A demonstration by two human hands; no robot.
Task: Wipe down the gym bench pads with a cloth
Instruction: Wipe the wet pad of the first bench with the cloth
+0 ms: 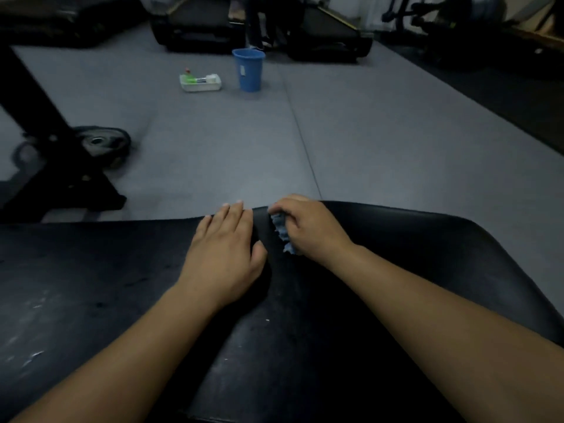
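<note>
The right hand (308, 227) is gripping a bunched blue cloth (280, 232), its curled fingers pressing it to the far edge of the black bench pad (427, 254). The left hand (225, 254) is lying flat just to the left, fingers straight. Most of the pad is stretching nearward, so the next stroke is likely heading that way.

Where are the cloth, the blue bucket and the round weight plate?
cloth (280, 232): head view, on the blue bit sticking out beside the right hand (308, 230).
blue bucket (248, 73): head view, on the middle of its side wall.
weight plate (102, 145): head view, near its centre hub.
</note>
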